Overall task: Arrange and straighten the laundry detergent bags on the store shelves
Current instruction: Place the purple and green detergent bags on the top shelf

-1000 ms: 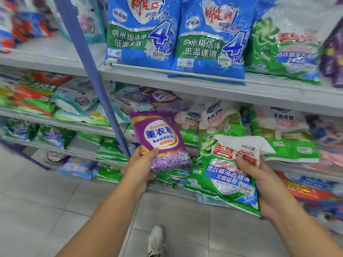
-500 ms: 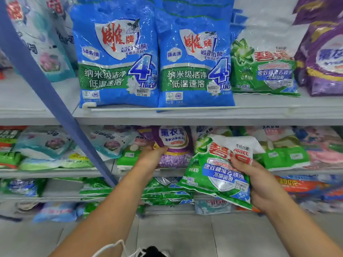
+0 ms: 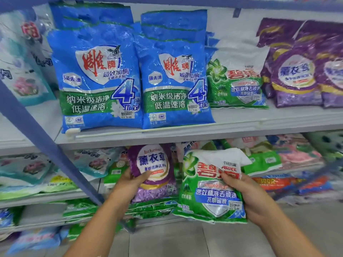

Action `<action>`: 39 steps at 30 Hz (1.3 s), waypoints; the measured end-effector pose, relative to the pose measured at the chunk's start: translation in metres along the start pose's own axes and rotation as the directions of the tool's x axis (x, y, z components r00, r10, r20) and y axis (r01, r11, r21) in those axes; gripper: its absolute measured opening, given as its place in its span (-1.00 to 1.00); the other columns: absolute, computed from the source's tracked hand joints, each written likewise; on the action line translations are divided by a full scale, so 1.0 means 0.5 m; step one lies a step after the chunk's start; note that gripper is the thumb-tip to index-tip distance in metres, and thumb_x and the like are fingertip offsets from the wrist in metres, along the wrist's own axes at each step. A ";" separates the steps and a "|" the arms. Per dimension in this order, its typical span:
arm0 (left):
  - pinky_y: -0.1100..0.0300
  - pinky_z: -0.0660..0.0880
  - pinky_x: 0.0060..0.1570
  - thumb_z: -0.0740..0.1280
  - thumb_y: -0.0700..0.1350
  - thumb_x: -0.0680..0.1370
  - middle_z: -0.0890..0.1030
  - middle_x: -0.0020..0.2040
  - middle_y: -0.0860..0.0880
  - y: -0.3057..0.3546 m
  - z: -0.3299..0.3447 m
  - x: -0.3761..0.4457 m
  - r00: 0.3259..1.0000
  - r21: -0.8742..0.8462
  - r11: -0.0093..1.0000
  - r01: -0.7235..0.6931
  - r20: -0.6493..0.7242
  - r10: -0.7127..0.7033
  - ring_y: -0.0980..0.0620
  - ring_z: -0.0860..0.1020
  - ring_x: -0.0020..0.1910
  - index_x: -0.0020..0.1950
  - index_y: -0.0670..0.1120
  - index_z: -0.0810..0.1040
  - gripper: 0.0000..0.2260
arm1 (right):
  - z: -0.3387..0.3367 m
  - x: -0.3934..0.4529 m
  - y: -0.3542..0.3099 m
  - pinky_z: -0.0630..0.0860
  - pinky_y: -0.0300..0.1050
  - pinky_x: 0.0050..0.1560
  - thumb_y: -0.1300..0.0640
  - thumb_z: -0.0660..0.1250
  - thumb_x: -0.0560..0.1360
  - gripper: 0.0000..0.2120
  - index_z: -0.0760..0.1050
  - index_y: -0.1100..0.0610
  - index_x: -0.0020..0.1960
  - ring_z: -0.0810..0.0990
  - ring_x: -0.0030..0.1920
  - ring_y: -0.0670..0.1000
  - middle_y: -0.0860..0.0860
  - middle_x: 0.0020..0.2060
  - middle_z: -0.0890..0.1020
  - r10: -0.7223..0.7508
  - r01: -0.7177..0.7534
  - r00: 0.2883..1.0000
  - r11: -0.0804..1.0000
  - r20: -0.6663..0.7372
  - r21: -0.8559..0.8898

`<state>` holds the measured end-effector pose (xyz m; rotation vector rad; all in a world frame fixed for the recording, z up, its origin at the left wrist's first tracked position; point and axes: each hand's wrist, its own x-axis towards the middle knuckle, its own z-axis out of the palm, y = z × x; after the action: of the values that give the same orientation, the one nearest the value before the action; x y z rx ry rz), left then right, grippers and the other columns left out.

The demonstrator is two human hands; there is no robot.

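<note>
My left hand (image 3: 130, 184) grips a purple lavender detergent bag (image 3: 153, 164) upright in front of the middle shelf, thumb across its front. My right hand (image 3: 248, 197) holds a green and white Ariel bag (image 3: 207, 186) by its right side, just right of the purple one. On the upper shelf (image 3: 185, 133) stand two blue bags (image 3: 96, 80) (image 3: 174, 82), a green Ariel bag (image 3: 235, 80) and purple bags (image 3: 295, 71) at the right.
A blue slanted shelf post (image 3: 46, 141) crosses the left side, close to my left forearm. Teal and pink bags lie on the middle shelf (image 3: 55, 198) to either side. Lower shelves hold green bags (image 3: 81, 208). Grey floor tiles (image 3: 185, 242) lie below.
The view has tilted up and closer to the shelves. Both hands have lifted their bags higher, to the middle shelf's level; the purple bag now stands upright beside the Ariel bag.
</note>
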<state>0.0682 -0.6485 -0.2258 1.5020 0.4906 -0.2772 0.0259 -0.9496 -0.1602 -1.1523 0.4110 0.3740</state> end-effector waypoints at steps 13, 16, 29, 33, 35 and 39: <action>-0.21 0.46 0.32 0.64 0.06 0.18 0.71 0.12 -0.15 0.007 0.106 -0.284 0.997 -0.197 0.978 -0.068 0.023 0.074 -0.21 0.68 0.12 0.27 -0.10 0.60 -0.31 | -0.160 -0.148 -0.127 0.68 0.12 -0.05 -0.08 0.77 -0.15 -0.20 0.70 0.13 0.05 0.72 0.02 0.24 0.25 0.09 0.70 -0.234 0.247 0.956 0.967 0.179 -0.056; -0.16 0.46 0.31 0.67 -0.03 0.22 0.72 0.08 -0.18 0.002 0.156 -0.345 0.995 -0.182 0.978 -0.101 -0.025 0.098 -0.22 0.69 0.09 0.21 -0.14 0.63 -0.39 | -0.216 -0.187 -0.163 0.65 0.11 0.06 -0.03 0.76 -0.09 -0.26 0.70 0.12 0.05 0.71 0.04 0.20 0.22 0.10 0.70 -0.319 0.329 0.932 0.944 0.173 -0.030; -0.09 0.54 0.14 0.70 0.20 -0.01 0.75 0.01 -0.12 0.178 0.253 -0.394 0.921 -0.133 0.914 -0.383 -0.130 0.367 -0.14 0.72 -0.03 0.05 -0.06 0.69 -0.30 | -0.179 -0.097 -0.418 0.70 0.03 -0.11 0.16 0.35 0.43 -0.67 0.56 0.15 0.19 0.74 -0.11 0.05 0.04 -0.08 0.75 -0.545 0.553 0.802 0.832 0.244 0.043; 0.11 0.68 -0.22 0.56 0.00 0.34 0.75 -0.05 -0.10 0.255 0.229 -0.322 0.883 -0.277 0.838 -0.469 -0.160 0.442 -0.03 0.74 -0.15 -0.09 -0.01 0.76 -0.81 | -0.125 -0.002 -0.508 0.68 0.01 -0.10 0.14 0.38 0.44 -0.58 0.51 0.16 0.28 0.74 -0.06 0.08 0.07 -0.02 0.74 -0.578 0.591 0.763 0.805 0.290 0.048; 0.10 0.68 -0.23 0.35 -0.17 0.51 0.76 -0.08 -0.06 0.288 0.231 -0.281 0.868 -0.301 0.815 -0.495 -0.136 0.477 0.02 0.74 -0.17 -0.15 0.10 0.77 -0.76 | -0.098 0.054 -0.538 0.69 0.04 -0.10 0.14 0.38 0.46 -0.60 0.51 0.18 0.29 0.74 -0.08 0.09 0.09 -0.03 0.74 -0.537 0.557 0.790 0.830 0.296 0.019; -0.01 0.66 -0.12 0.35 -0.19 0.47 0.75 -0.05 -0.08 0.353 0.250 -0.204 0.860 -0.313 0.803 -0.508 -0.126 0.495 -0.02 0.74 -0.14 -0.10 0.09 0.77 -0.76 | -0.071 0.184 -0.536 0.59 0.17 0.21 0.15 0.40 0.55 -0.84 0.59 0.11 0.12 0.71 0.06 0.14 0.10 0.01 0.74 -0.422 0.488 0.870 0.811 0.254 -0.324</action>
<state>0.0789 -0.7736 -0.0225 1.2450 0.1399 0.2481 0.2315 -1.0727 -0.0048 -1.5390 -0.1090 0.1229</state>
